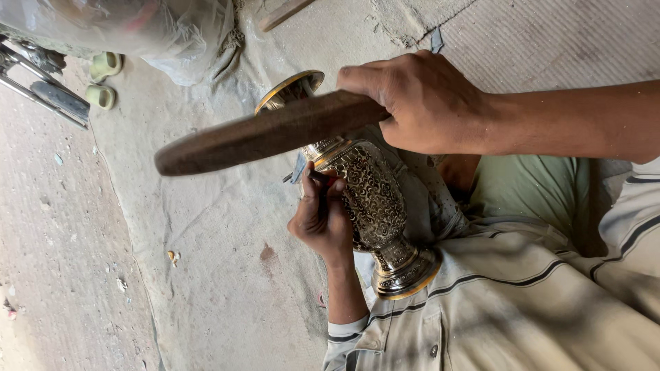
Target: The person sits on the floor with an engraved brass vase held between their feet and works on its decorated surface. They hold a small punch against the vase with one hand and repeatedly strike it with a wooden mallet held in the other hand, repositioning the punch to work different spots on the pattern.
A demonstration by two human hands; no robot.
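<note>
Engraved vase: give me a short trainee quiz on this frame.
1. True or false: the right hand grips a wooden mallet.
2. What does the left hand hold against the engraved vase? A) a thin metal tool B) a paintbrush C) a sponge
3. Fill in: the edges of the vase's mouth and foot are ___ coloured.
Key: 1 true; 2 A; 3 gold.
</note>
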